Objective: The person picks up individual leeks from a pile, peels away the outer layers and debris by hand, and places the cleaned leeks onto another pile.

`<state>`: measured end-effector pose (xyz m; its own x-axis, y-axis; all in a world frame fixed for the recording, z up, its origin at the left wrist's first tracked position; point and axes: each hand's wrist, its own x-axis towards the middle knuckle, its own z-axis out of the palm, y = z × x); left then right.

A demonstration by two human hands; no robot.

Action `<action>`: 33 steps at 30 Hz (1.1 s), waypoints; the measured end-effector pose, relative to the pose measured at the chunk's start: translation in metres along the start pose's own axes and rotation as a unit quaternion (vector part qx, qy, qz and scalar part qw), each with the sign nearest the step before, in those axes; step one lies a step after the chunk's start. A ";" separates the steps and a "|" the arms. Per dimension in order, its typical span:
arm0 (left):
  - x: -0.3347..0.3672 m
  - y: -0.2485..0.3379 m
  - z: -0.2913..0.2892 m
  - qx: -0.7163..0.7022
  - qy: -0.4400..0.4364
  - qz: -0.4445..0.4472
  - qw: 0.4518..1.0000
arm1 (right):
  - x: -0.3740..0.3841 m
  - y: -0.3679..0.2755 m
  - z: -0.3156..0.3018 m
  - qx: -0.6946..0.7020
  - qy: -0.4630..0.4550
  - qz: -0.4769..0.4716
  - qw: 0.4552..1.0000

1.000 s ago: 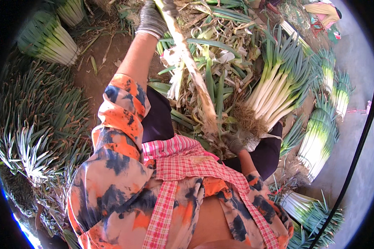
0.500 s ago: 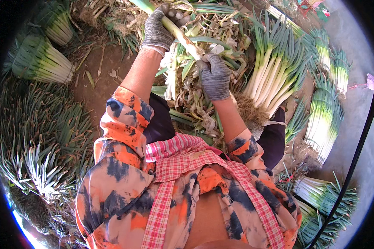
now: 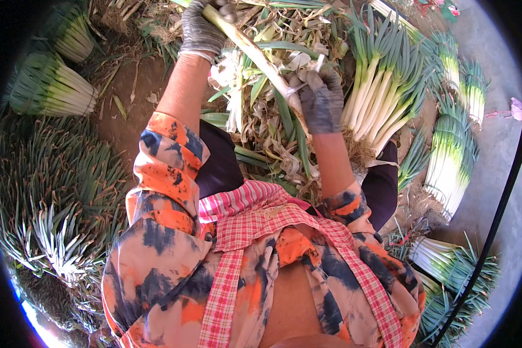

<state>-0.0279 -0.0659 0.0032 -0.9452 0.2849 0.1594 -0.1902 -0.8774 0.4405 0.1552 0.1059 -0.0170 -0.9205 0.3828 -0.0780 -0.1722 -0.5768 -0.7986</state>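
Note:
A long leek slants from the upper left down toward the right, its shaft streaked with brown, dry skin. My left hand, in a grey knitted glove, is wrapped round its upper, greener part. Beside the lower shaft is my right hand, gloved the same way and slightly blurred, its fingers pinched on a pale strip of leek skin that runs from the shaft. Beneath both hands lies a heap of stripped leaves and skins. The root end is partly hidden by the right hand and wrist.
Right of my right hand lies a pile of clean white-stemmed leeks. Tied bundles line the right side, with another bundle lower down. At left are tied bundles and a large mass of untrimmed leeks.
My left hand has moved up and left along with the leek. The right hand has shifted right and slightly off the shaft, and a pale strip now shows between it and the leek.

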 end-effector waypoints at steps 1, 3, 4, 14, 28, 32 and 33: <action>0.005 0.005 -0.004 -0.001 0.028 -0.013 1.000 | -0.007 -0.006 -0.005 0.081 -0.049 0.013 0.995; 0.013 0.027 -0.023 -0.027 -0.062 -0.027 0.997 | -0.019 -0.016 -0.021 0.094 -0.173 0.053 0.979; 0.011 0.030 -0.026 -0.050 -0.074 -0.029 0.996 | -0.028 -0.025 -0.034 -0.028 -0.213 0.061 0.975; 0.017 0.041 -0.026 -0.049 -0.198 -0.037 0.978 | -0.096 -0.005 -0.151 -0.596 -0.161 -0.034 0.786; -0.001 -0.002 0.007 -0.050 -0.004 0.005 0.999 | 0.001 0.030 0.010 -0.487 -0.065 -0.260 0.831; -0.004 -0.003 0.013 -0.024 0.065 0.031 0.997 | 0.014 0.028 0.009 -0.542 -0.026 -0.158 0.825; -0.004 -0.003 0.013 -0.024 0.094 0.038 0.995 | 0.013 0.027 0.011 -0.528 -0.021 -0.177 0.830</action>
<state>-0.0197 -0.0591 0.0129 -0.9894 0.1435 0.0202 -0.1244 -0.9123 0.3902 0.1348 0.0868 -0.0329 -0.8930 0.3549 0.2768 -0.0521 0.5294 -0.8468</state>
